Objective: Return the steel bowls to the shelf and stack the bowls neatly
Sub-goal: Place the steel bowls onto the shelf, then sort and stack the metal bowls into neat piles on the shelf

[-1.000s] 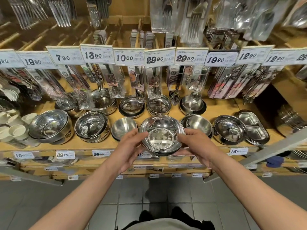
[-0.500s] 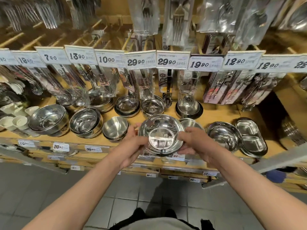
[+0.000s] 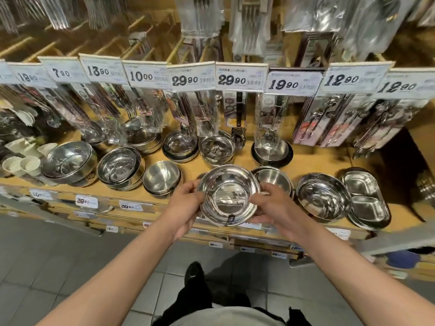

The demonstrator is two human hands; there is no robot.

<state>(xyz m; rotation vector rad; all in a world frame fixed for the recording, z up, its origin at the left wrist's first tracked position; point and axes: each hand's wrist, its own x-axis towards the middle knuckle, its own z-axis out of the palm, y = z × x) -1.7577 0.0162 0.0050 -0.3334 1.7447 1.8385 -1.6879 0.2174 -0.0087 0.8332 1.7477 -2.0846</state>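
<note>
A small stack of shallow steel bowls (image 3: 229, 196) is held between both hands at the front edge of the wooden shelf (image 3: 313, 163). My left hand (image 3: 186, 208) grips the stack's left rim and my right hand (image 3: 275, 208) grips its right rim, fingers curled under. The stack hangs slightly over the shelf's front lip, tilted toward me. Just behind it to the right sits another steel bowl (image 3: 273, 180), partly hidden by the stack.
Along the shelf stand more steel bowls: a large one (image 3: 69, 162), a stacked pair (image 3: 120, 167), a small one (image 3: 161, 178), a wide one (image 3: 323, 196) and divided trays (image 3: 366, 198). Packaged cutlery and price tags (image 3: 240, 77) hang above. White cups (image 3: 22, 163) sit far left.
The view has moved closer and shifted right along the shelf. Both hands keep the same grip on the bowl stack, which stays at the shelf's front edge.
</note>
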